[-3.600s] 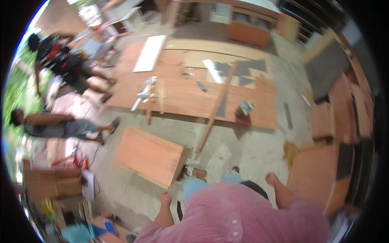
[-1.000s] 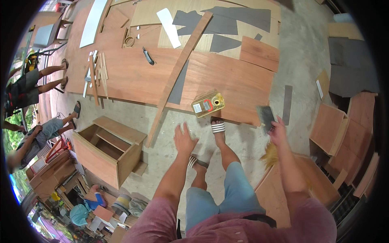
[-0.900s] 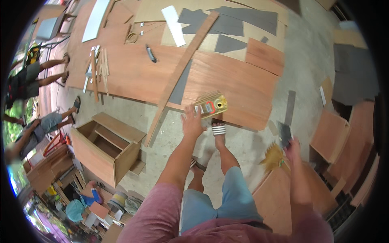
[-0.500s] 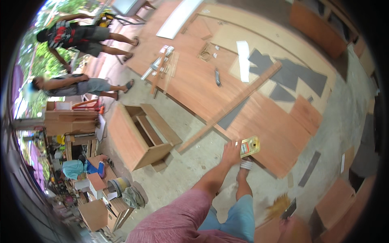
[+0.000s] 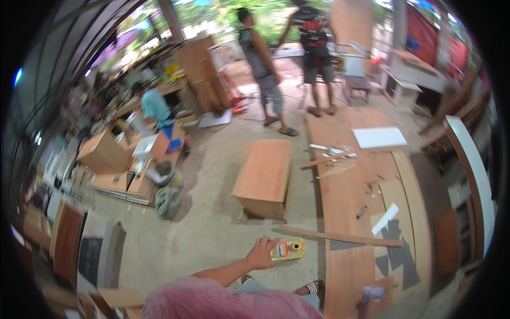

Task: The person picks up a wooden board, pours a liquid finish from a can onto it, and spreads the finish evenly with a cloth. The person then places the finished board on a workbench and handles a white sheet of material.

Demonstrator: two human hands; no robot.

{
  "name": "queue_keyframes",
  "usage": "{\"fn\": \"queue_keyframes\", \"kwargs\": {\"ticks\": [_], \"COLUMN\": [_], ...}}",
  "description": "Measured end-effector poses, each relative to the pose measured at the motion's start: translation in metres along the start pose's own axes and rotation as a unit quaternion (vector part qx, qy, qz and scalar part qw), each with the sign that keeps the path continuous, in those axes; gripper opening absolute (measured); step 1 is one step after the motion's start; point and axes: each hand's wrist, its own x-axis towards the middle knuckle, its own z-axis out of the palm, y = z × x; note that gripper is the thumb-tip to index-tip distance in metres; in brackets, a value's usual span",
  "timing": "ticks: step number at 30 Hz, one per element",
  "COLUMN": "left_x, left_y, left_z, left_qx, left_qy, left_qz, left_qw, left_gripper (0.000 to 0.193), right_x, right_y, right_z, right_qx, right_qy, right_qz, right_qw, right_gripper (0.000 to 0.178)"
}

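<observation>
My left hand (image 5: pixel 260 253) is closed on a yellow rectangular can (image 5: pixel 293 253) with a coloured label and a dark round opening. It holds the can above the concrete floor, left of the long plywood sheet (image 5: pixel 345 266). At the lower right my right hand (image 5: pixel 365 310) is blurred, over the near end of the sheet. A flat, greyish-purple tool (image 5: pixel 373 292) juts from its fingers; blur hides its exact kind. Just beyond the can, a long wooden strip (image 5: pixel 340 236) lies across the sheet's edge.
A wooden cabinet (image 5: pixel 264 171) stands on the floor ahead. The sheet bears a box cutter (image 5: pixel 362 211), a white panel (image 5: pixel 380 137) and dark grey cut pieces (image 5: pixel 396 252). Two people (image 5: pixel 316 48) stand at the back; another person (image 5: pixel 155 109) sits at left beside boards and a bucket (image 5: pixel 167 173).
The view has swung left and upright, bringing in more of the workshop. My left hand still grips the can, which now appears over the floor instead of by the plywood edge.
</observation>
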Motion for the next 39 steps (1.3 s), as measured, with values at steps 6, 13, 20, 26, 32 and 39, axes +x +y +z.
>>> {"fn": "queue_keyframes", "kwargs": {"ticks": [6,13,20,26,32,39], "left_x": [-0.105,-0.187,-0.218,-0.199,-0.138,-0.051], "left_y": [-0.073,-0.135,-0.185,-0.234,-0.276,-0.356], "left_z": [-0.15,-0.267,-0.316,-0.332,-0.37,-0.393], "left_qx": [-0.11,-0.231,-0.144,-0.078,-0.049,-0.161], "left_qy": [0.235,0.38,0.462,0.453,0.414,0.36], "left_qz": [-0.024,0.007,0.012,-0.006,0.001,0.077], "left_qw": [0.965,0.896,0.875,0.888,0.909,0.916], "left_gripper": [0.104,0.119,0.121,0.117,0.117,0.122], "right_x": [0.074,-0.063,-0.213,-0.263,-0.206,-0.206], "right_y": [-0.012,0.047,0.059,0.062,0.089,0.083], "right_z": [0.211,0.537,0.677,0.765,0.869,0.957], "right_qx": [0.108,0.109,-0.059,0.065,0.124,0.113], "right_qy": [-0.194,-0.322,-0.58,-0.639,-0.73,-0.722], "right_qz": [0.064,0.316,0.286,0.345,0.451,0.379], "right_qw": [0.973,0.886,0.76,0.685,0.499,0.568], "right_gripper": [0.047,0.065,0.056,0.059,0.054,0.053]}}
